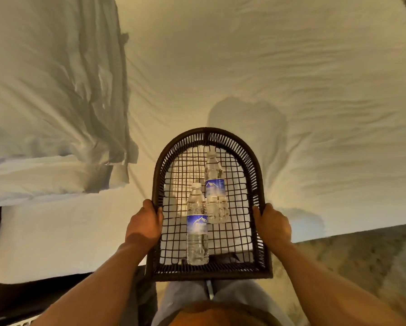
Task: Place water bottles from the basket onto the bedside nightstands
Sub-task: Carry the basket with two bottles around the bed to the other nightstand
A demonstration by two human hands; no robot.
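From the head camera I see my left hand and right hand each closed around a side rim of the dark woven basket, fingers curled over the edge. I judge two hands are used to keep it level so nothing rolls. Inside, two water bottles lie flat on the mesh floor: the nearer bottle with its cap pointing away from me, the farther bottle just beside it, touching or nearly so (hard to tell). The basket hangs over the edge of the bed, whose white sheet is rumpled. No nightstand is visible, so neither bottle has been placed yet.
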